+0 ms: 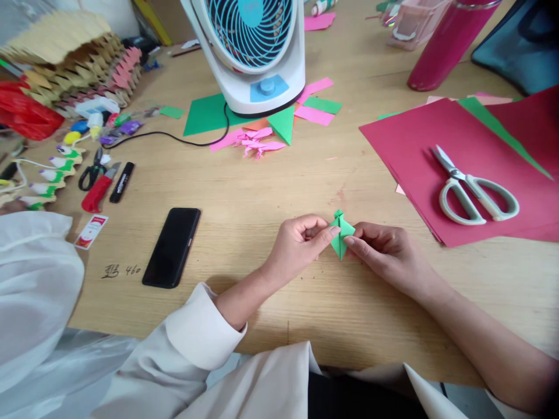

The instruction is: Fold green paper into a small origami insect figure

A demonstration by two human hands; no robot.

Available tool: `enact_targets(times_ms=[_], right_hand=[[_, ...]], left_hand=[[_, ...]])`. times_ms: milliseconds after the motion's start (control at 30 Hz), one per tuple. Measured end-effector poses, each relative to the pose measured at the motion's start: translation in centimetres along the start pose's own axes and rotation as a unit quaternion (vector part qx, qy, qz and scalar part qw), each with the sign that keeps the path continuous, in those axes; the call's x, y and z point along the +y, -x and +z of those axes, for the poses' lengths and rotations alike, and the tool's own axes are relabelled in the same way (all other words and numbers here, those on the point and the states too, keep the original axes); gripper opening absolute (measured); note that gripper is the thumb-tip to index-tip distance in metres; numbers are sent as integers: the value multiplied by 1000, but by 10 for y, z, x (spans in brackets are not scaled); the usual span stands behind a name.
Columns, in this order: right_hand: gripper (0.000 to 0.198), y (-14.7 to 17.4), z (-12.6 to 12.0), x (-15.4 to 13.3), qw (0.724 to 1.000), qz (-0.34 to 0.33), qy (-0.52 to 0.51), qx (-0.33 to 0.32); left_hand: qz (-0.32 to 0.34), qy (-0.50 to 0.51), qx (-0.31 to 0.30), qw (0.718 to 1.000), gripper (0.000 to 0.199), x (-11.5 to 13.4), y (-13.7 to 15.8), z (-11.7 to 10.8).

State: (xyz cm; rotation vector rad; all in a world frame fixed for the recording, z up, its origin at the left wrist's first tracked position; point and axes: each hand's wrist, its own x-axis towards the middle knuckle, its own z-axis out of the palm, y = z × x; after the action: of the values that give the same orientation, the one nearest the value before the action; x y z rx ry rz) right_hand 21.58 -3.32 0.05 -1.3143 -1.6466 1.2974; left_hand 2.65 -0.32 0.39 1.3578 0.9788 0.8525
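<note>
A small green piece of folded paper (pixel 341 237) is held up just over the wooden table, with a pointed lower end and a little folded knob at its top. My left hand (pixel 301 241) pinches its left edge, the thumb lying across the front. From the other side, my right hand (pixel 384 253) grips the right edge between thumb and bent fingers. The fingertips behind the paper are hidden. Beyond my hands, several pink folded paper figures (pixel 259 142) lie beside a green paper triangle (pixel 283 123).
White-handled scissors (pixel 469 189) rest on red paper sheets (pixel 402 139) at right. A black phone (pixel 172 247) lies left of my hands. The fan (pixel 262 75) stands at the back, its cord (pixel 174 135) running left. A red utility knife (pixel 99 189) and a pink tumbler (pixel 449 43) are farther out.
</note>
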Motion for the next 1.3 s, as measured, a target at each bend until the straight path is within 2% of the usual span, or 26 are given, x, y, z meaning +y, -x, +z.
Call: enact_targets(times_ms=[267, 533, 700, 900, 1067, 1200, 1300], right_hand=[[33, 2, 3, -7, 998, -10, 67, -11], [33, 4, 2, -8, 998, -27, 50, -28], [31, 4, 3, -2, 998, -28, 56, -24], [32, 2, 6, 7, 996, -36, 64, -44], [31, 2, 6, 10, 995, -49, 74, -52], [29, 2, 8, 8, 995, -44, 76, -40], [34, 0, 12, 6, 994, -59, 90, -20]], left_hand=[[35, -9, 28, 999, 36, -2, -1, 0], [54, -33, 3, 998, 36, -4, -2, 0], [62, -11, -19, 998, 38, -2, -1, 1], [72, -46, -11, 996, 38, -1, 0, 0], [86, -38, -14, 996, 33, -3, 1, -1], [111, -29, -1, 993, 34, -1, 2, 0], [103, -11, -2, 995, 35, 0, 4, 4]])
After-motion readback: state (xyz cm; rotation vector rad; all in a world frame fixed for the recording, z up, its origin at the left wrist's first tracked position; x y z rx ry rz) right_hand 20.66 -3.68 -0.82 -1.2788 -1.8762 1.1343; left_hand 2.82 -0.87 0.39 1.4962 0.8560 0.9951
